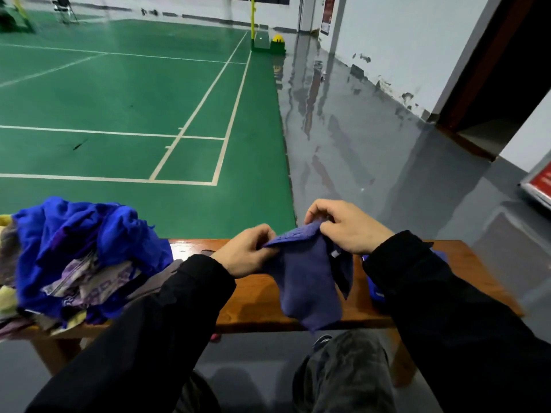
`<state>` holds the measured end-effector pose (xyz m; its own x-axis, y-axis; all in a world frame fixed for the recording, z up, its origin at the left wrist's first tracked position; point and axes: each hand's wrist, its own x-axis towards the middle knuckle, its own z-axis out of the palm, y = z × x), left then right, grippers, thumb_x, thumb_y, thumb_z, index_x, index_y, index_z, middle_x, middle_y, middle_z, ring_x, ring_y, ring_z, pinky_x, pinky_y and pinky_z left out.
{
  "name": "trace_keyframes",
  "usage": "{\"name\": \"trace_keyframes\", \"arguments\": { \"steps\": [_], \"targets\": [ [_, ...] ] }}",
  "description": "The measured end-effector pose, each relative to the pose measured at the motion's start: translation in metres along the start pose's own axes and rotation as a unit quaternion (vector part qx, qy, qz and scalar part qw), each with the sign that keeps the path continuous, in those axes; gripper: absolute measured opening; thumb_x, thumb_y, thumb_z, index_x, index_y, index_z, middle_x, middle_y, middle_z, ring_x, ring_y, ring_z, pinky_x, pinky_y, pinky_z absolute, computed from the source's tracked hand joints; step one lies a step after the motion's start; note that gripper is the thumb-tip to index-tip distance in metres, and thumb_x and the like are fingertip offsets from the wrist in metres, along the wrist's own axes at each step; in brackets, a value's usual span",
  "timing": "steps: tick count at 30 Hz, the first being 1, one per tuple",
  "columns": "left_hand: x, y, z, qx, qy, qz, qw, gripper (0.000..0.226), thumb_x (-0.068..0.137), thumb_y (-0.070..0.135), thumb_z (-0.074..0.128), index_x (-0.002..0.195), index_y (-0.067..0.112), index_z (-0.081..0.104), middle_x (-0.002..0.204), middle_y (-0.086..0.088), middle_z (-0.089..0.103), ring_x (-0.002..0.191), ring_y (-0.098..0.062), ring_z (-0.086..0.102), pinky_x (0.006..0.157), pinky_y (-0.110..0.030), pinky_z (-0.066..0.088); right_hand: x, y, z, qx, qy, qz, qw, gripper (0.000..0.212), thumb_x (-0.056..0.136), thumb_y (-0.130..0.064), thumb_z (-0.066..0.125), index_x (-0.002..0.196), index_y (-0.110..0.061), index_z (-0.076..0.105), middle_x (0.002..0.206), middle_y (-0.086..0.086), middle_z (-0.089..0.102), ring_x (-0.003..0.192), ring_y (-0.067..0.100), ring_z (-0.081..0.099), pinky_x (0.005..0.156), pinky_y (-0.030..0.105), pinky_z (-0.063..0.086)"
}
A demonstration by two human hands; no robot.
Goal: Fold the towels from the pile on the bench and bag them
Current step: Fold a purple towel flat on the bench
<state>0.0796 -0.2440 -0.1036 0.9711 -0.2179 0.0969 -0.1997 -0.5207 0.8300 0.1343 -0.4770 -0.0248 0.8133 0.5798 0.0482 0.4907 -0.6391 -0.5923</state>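
A dark purple-blue towel (pixel 310 281) hangs over the middle of the wooden bench (pixel 256 302), its lower end drooping past the front edge. My left hand (pixel 243 251) pinches its top edge on the left. My right hand (pixel 346 226) pinches the same edge a little higher on the right. A pile of towels (pixel 80 257), mostly bright blue with pale purple and yellow ones, lies on the bench's left end. Something bright blue (pixel 374 286) lies on the bench behind my right sleeve, mostly hidden.
Beyond the bench lies a green badminton court (pixel 119 108) with white lines, and grey floor (pixel 357 144) to the right along a white wall. A net post (pixel 253 22) with its base stands far back. My knee (pixel 348 371) is below the bench's front edge.
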Motion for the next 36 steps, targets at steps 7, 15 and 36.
{"name": "trace_keyframes", "arguments": {
  "steps": [7, 15, 36],
  "targets": [
    [-0.001, 0.014, -0.033, 0.078, 0.148, 0.019, 0.986, 0.006, 0.086, 0.029, 0.063, 0.09, 0.026, 0.061, 0.075, 0.008, 0.068, 0.068, -0.015, 0.061, 0.068, -0.027, 0.049, -0.012, 0.037, -0.009, -0.163, 0.2, 0.063, 0.964, 0.034, 0.071, -0.016, 0.036, 0.094, -0.021, 0.06, 0.091, 0.016, 0.07, 0.087, 0.043, 0.06, 0.072, 0.04, 0.043],
    [0.013, 0.019, -0.068, 0.116, 0.325, 0.051, 0.937, 0.013, 0.095, 0.023, 0.066, 0.095, 0.013, 0.076, 0.084, 0.003, 0.068, 0.079, -0.008, 0.059, 0.07, -0.021, 0.042, 0.021, 0.049, -0.036, 0.005, 0.282, 0.139, 0.949, 0.044, 0.072, -0.006, 0.035, 0.089, -0.031, 0.066, 0.099, 0.003, 0.072, 0.097, 0.03, 0.063, 0.087, 0.038, 0.052],
    [-0.129, -0.088, 0.069, 0.054, 0.157, -0.059, 0.984, 0.012, 0.095, 0.041, 0.044, 0.093, 0.044, 0.056, 0.077, 0.021, 0.062, 0.069, 0.006, 0.057, 0.068, -0.034, 0.05, -0.094, 0.132, 0.123, 0.092, -0.099, 0.134, 0.982, 0.067, 0.092, 0.014, 0.041, 0.143, -0.028, 0.038, 0.154, -0.013, 0.024, 0.152, 0.01, 0.017, 0.112, 0.004, 0.004]
  ]
}}
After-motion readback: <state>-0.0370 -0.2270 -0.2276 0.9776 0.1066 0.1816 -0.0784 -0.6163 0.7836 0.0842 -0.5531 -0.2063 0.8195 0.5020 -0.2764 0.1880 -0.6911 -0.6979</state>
